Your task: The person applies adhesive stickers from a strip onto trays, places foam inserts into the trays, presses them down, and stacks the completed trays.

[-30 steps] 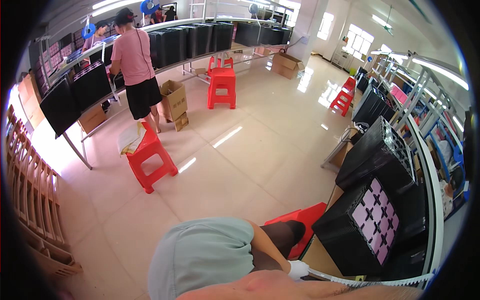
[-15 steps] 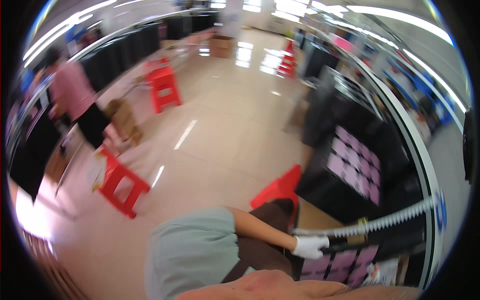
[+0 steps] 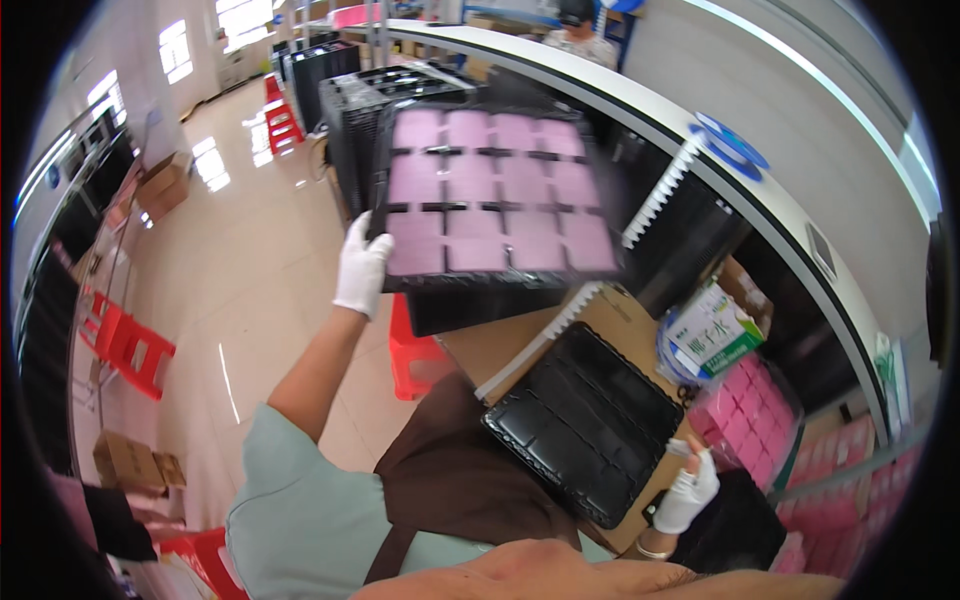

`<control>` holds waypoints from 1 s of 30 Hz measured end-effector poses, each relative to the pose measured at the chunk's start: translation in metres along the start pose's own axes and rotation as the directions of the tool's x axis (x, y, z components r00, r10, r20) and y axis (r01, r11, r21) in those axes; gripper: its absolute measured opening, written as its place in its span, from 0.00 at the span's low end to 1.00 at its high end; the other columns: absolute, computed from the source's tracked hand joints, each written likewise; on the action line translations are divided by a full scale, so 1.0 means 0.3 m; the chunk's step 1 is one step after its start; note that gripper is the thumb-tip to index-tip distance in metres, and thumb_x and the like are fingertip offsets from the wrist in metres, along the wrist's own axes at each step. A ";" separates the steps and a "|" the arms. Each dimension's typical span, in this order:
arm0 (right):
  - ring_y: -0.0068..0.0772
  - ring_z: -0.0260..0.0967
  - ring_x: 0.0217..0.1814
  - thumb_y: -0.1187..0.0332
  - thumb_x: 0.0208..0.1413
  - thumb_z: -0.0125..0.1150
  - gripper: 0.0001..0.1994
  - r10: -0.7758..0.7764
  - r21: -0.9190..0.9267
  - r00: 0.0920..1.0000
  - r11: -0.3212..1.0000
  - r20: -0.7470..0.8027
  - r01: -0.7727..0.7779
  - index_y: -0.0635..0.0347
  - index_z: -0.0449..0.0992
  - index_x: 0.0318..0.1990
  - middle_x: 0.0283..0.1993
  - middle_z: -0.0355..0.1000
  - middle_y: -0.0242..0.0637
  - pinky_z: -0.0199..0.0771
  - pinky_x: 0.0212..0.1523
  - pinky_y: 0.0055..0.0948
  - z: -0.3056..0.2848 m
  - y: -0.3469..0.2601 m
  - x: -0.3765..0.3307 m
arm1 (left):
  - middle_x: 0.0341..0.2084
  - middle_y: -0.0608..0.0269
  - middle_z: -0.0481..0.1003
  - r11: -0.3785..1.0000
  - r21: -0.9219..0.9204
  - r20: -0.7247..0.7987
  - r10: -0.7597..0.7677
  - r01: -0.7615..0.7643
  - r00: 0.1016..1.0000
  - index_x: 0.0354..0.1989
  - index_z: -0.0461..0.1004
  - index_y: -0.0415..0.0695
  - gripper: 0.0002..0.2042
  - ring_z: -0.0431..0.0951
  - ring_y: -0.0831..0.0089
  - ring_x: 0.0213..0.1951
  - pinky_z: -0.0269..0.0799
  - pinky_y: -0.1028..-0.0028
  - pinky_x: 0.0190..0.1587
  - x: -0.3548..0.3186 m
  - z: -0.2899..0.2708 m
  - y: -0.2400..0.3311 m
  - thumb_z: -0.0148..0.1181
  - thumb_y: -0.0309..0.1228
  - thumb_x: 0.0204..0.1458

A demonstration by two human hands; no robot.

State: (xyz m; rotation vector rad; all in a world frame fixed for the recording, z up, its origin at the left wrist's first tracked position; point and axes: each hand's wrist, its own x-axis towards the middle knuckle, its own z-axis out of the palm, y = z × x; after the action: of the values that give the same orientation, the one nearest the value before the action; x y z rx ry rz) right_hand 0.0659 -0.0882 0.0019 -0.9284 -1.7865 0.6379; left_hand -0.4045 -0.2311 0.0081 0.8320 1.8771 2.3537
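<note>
White gloves (image 3: 361, 277) are worn on the left hand (image 3: 362, 262) and the right hand (image 3: 688, 492); on the right, part of a finger is left uncovered. Behind the right glove, the wrist is circled by a thin pale band (image 3: 655, 551). Between the hands, a pale grey-green, short-sleeved top (image 3: 300, 490) is partly covered by a dark brown apron (image 3: 450, 450) with a matching strap (image 3: 392, 553).

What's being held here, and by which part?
The white-gloved left hand holds a black rectangular tray of pink squares by its left edge; whether the right hand grips anything cannot be told.
</note>
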 end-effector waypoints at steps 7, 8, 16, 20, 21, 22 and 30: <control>0.28 0.72 0.35 0.61 0.60 0.52 0.17 0.161 0.199 0.974 0.961 0.161 -0.192 0.70 0.75 0.41 0.32 0.76 0.40 0.70 0.41 0.25 0.164 0.066 -0.051 | 0.34 0.64 0.70 0.947 0.138 -0.071 -0.282 0.289 0.957 0.53 0.63 0.34 0.22 0.69 0.77 0.34 0.66 0.78 0.39 0.159 -0.011 -0.212 0.51 0.23 0.46; 0.27 0.73 0.35 0.66 0.58 0.54 0.12 0.143 0.226 0.972 0.956 0.187 -0.185 0.68 0.76 0.40 0.33 0.76 0.39 0.72 0.41 0.25 0.181 0.083 -0.047 | 0.34 0.64 0.70 0.945 0.139 -0.067 -0.291 0.297 0.954 0.53 0.63 0.34 0.22 0.69 0.77 0.34 0.66 0.78 0.39 0.174 -0.024 -0.251 0.51 0.23 0.46; 0.25 0.72 0.35 0.61 0.60 0.53 0.16 0.269 0.241 0.920 0.909 0.285 -0.340 0.68 0.75 0.41 0.33 0.76 0.39 0.68 0.40 0.23 0.264 0.135 0.036 | 0.51 0.57 0.65 0.903 0.280 -0.149 -0.294 0.325 0.944 0.60 0.55 0.37 0.27 0.65 0.69 0.51 0.57 0.73 0.57 0.183 0.040 -0.350 0.50 0.26 0.49; 0.29 0.73 0.36 0.59 0.59 0.52 0.19 0.349 0.414 0.854 0.761 0.386 -0.498 0.69 0.72 0.46 0.39 0.75 0.42 0.70 0.41 0.25 0.396 0.235 0.101 | 0.49 0.57 0.66 0.916 0.262 -0.147 -0.272 0.303 0.951 0.60 0.56 0.37 0.26 0.67 0.69 0.48 0.61 0.72 0.53 0.155 0.047 -0.308 0.51 0.27 0.51; 0.31 0.73 0.37 0.60 0.59 0.52 0.20 0.341 0.432 0.841 0.740 0.421 -0.516 0.68 0.69 0.50 0.44 0.73 0.44 0.71 0.41 0.27 0.466 0.293 0.107 | 0.47 0.57 0.68 0.945 0.220 -0.172 -0.208 0.243 0.963 0.60 0.57 0.37 0.26 0.69 0.69 0.45 0.63 0.71 0.51 0.144 0.046 -0.317 0.52 0.27 0.51; 0.32 0.73 0.38 0.61 0.59 0.52 0.21 0.335 0.449 0.829 0.718 0.447 -0.532 0.68 0.66 0.53 0.48 0.71 0.45 0.73 0.41 0.28 0.549 0.355 0.110 | 0.47 0.57 0.68 0.943 0.223 -0.161 -0.215 0.247 0.963 0.60 0.57 0.37 0.26 0.69 0.69 0.45 0.63 0.71 0.51 0.120 0.076 -0.298 0.52 0.27 0.51; 0.30 0.72 0.25 0.75 0.55 0.52 0.13 0.702 0.469 0.522 0.296 0.484 -0.832 0.65 0.66 0.48 0.41 0.70 0.38 0.74 0.19 0.25 1.103 0.464 0.142 | 0.41 0.64 0.66 0.957 0.219 0.110 0.168 -0.189 0.980 0.45 0.68 0.42 0.14 0.67 0.79 0.34 0.65 0.79 0.36 -0.270 0.295 -0.199 0.52 0.18 0.49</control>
State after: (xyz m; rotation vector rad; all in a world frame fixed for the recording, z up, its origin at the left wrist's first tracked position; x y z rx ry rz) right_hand -0.2076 0.0226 -0.2070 -1.2091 -0.9383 1.9305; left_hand -0.3169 -0.1618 -0.0659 1.1536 2.1475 2.1747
